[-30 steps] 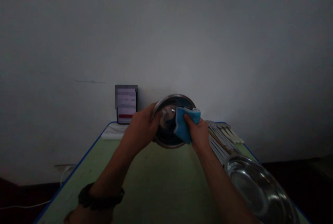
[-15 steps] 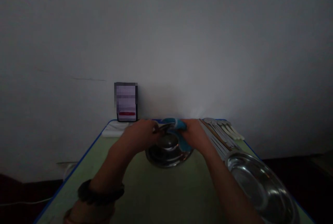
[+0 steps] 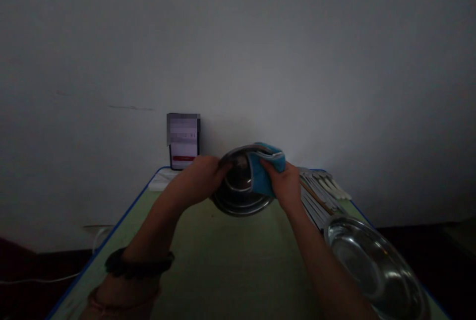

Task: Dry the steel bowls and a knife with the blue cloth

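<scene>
Tilted up over the far part of the table is a round, shiny stainless steel bowl. My left hand is closed on its left rim, with the thumb on the inner side. A blue cloth is folded over the bowl's right rim. My right hand is closed on this cloth, thumb in front, pinching it against the metal. The fingers behind the cloth and the rim are hidden.
A larger steel basin stands at the table's right edge. Behind it lie several pieces of cutlery in a row. A phone leans on the wall at the back left, beside a white object. The table has blue edging.
Both hands have raised the bowl and tilted its inside more towards me. The cloth, bunched at the far rim before, now wraps the right rim, and my right hand has shifted slightly right.
</scene>
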Motion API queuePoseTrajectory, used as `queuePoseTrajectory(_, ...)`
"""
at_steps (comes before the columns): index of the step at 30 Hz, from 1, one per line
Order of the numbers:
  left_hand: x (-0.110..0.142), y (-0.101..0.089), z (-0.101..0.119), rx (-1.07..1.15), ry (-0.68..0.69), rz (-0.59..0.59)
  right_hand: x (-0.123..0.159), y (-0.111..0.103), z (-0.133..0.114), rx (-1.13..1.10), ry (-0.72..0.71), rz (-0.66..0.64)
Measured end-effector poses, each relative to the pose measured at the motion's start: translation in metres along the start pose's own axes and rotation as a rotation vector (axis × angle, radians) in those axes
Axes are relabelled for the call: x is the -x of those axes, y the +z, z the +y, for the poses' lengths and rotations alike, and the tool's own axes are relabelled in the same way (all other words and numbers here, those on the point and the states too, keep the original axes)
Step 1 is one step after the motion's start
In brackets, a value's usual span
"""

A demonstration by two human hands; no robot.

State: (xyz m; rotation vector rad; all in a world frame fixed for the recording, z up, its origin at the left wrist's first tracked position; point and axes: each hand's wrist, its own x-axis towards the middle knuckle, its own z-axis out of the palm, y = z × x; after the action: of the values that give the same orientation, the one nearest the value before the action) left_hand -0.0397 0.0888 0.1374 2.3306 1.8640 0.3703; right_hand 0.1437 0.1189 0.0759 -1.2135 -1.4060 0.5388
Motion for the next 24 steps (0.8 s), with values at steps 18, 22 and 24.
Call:
queuePoseTrajectory(18, -0.001, 0.005, -0.003, 0.095, -0.022, 0.080, -0.003, -0.010, 0.002, 0.074, -0.038, -0.302)
queuePoseTrajectory(22, 0.003, 0.011, 0.000, -0.043, -0.055, -0.048, 0.002, -0.013, -0.016, 0.258, -0.251, -0.455)
queuePoseTrajectory(24, 0.003, 0.015, -0.001, -0.051, -0.059, -0.078, 0.004, -0.012, -0.019, 0.276, -0.290, -0.466)
